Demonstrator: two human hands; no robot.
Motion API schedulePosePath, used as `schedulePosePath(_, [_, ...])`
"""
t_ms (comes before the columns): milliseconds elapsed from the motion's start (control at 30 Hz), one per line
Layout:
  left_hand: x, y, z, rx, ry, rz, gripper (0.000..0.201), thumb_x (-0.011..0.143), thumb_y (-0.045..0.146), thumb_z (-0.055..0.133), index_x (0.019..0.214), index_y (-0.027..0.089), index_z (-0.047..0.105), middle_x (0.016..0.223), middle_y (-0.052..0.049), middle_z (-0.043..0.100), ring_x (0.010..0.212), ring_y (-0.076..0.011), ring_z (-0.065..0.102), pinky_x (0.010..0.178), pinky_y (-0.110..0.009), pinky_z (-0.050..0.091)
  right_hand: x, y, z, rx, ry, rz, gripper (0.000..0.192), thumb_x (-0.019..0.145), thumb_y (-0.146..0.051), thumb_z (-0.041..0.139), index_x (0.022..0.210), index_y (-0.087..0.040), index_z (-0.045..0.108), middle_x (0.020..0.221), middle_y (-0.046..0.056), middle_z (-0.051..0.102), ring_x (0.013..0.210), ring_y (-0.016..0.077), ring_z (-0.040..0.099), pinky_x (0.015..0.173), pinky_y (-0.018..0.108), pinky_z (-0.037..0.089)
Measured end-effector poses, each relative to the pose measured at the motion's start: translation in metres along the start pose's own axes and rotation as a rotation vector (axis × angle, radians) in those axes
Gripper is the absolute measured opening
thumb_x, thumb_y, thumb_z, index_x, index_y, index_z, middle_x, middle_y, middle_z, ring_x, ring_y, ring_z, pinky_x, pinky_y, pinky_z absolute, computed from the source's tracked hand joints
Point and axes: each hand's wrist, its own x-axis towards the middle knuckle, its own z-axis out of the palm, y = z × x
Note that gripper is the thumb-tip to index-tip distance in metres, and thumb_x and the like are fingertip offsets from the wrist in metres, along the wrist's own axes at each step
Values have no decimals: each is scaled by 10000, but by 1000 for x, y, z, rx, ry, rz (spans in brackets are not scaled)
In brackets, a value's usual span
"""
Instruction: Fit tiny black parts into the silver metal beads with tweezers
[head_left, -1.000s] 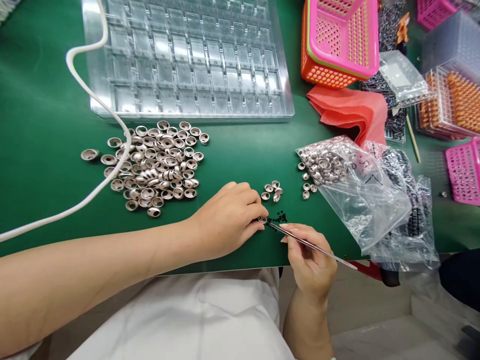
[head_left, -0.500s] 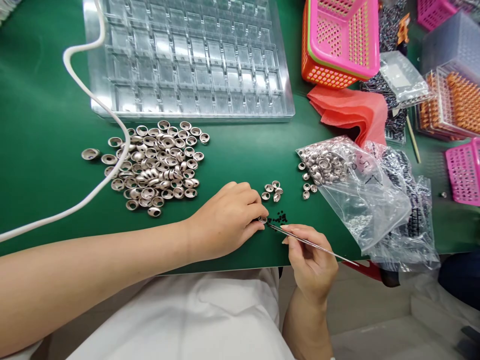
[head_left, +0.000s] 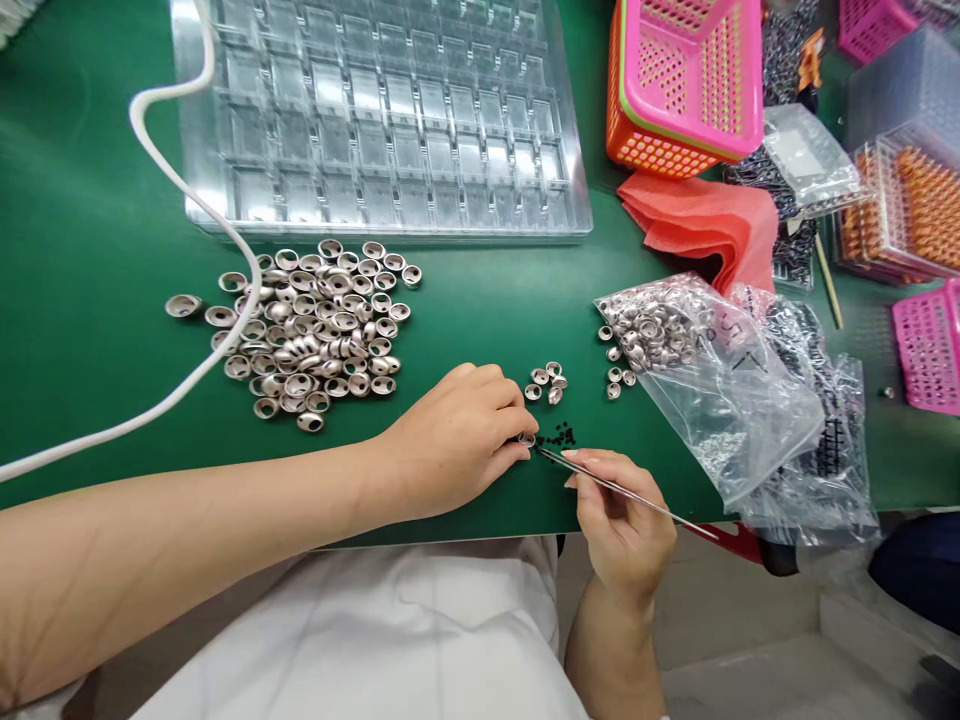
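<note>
Nothing has really moved since the earlier frames: both hands stay put near the worktop's [head_left: 90, 250] front edge. Left hand [head_left: 457, 440] pinches a small metal ring [head_left: 527, 439] between closed fingers [head_left: 517, 450]. Right hand [head_left: 622, 520] grips tweezers [head_left: 622, 490], their tips touching the ring just beside the tiny black beads [head_left: 559, 436].

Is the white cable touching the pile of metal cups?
Touching. The head view shows the white cable lying straight across the left edge of the pile of metal cups, with cups on both sides and no gap.
</note>
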Motion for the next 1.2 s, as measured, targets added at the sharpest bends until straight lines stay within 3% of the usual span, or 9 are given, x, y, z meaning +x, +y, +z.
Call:
schedulePosePath(800, [1, 0, -1, 3, -17, -15, 91, 916, 211, 726, 1001, 180, 739, 926, -25, 678, 904, -204, 570, 771, -348, 354, 1, -1, 0, -18, 8, -29, 325, 865, -14, 635, 1087, -248, 672, 1007, 36, 771, 882, 167, 740, 645, 305, 664])
schedulePosePath(1033, [2, -1, 1, -10, -28, -27, 105, 913, 217, 732, 1012, 185, 738, 934, -21, 678, 909, -202, 568, 776, -351, 353, 1, -6, 3, -14, 88, -17, 279, 870, -27, 633, 1047, -239, 677, 958, 38, 773, 799, 164, 742, 559, 277, 634])
schedulePosePath(1200, [0, -1, -1, -19, -43, -34, 119, 904, 222, 740, 1017, 183, 738, 955, -29, 682, 939, -212, 573, 796, -357, 364, 4, -12, 11, -73, 161, -108, 311, 857, -30, 656, 1089, -237, 677, 974, 47, 774, 771, 162, 737, 534, 282, 629])
